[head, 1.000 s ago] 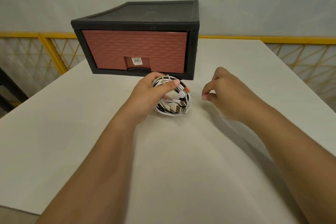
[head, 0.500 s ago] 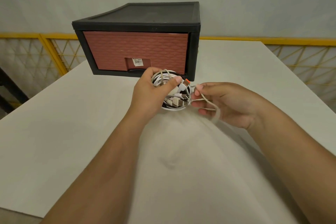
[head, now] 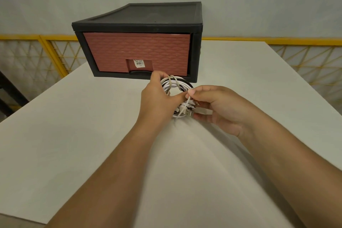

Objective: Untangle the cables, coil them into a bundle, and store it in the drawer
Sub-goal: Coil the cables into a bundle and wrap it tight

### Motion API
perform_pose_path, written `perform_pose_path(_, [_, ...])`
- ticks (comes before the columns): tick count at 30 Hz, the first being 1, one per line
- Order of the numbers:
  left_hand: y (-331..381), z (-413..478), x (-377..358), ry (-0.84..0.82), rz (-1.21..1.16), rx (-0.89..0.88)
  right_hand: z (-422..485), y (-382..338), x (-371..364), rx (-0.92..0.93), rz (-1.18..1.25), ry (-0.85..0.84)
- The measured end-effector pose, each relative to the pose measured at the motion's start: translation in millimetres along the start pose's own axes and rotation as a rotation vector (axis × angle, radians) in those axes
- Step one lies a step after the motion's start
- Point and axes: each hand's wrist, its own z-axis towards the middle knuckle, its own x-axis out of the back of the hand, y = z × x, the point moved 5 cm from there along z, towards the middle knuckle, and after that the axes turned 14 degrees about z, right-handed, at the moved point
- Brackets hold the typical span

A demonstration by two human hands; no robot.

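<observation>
Now the left hand [head: 159, 98] grips the light, springy coil [head: 175, 87] above the desk [head: 74, 135] before the shut drawer [head: 137, 52], right hand [head: 218, 105] fingers pinching a loose strand: best held across all loops.

- Your cable bundle [head: 174, 86]: white and black cables coiled into a ring, gripped in your left hand [head: 159, 98], with one white strand of it pinched by your right hand [head: 218, 105].
- The drawer [head: 137, 52]: brick-patterned red front, closed in its black frame, just beyond your hands.
</observation>
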Motion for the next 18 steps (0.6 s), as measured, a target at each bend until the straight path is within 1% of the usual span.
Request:
perform_pose_path(3, [-3.2, 1.3, -3.1, -0.049, -0.050, 0.005, -1.4, 0.0, -3.6, 0.098, -0.019, 0.030])
perform_pose_path(5, [-6.7, 2.8, -6.4, -0.114, -0.169, 0.070, -0.1, -0.7, -1.6, 0.184, -0.102, 0.056])
perform_pose_path(7, [-7.7, 2.2, -9.6, -0.183, -0.316, 0.165, 1.7, -3.1, 2.2, 0.278, -0.237, 0.112])
perform_pose_path(8, [-7.0, 1.7, -10.9, -0.207, -0.365, 0.183, 2.7, -4.6, 3.7, 0.334, -0.315, 0.146])
perform_pose_path(10, [-4.0, 0.6, -12.6, -0.223, -0.398, 0.162, 4.4, -5.9, 4.2, 0.462, -0.492, 0.220])
perform_pose_path(12, [-3.2, -0.5, -12.2, -0.208, -0.402, 0.144, 3.1, -6.3, 1.5, 0.543, -0.667, 0.296])
perform_pose_path(14, [-4.0, -0.6, -11.9, -0.211, -0.432, 0.166, 3.2, -6.6, 0.0, 0.559, -0.728, 0.287])
perform_pose_path(16, [-4.3, 0.2, -10.8, -0.225, -0.454, 0.183, 3.5, -8.9, 1.5, 0.505, -0.722, 0.240])
perform_pose_path(18, [-5.6, 2.0, -9.7, -0.225, -0.471, 0.181, 1.4, -14.3, 5.2, 0.421, -0.563, 0.201])
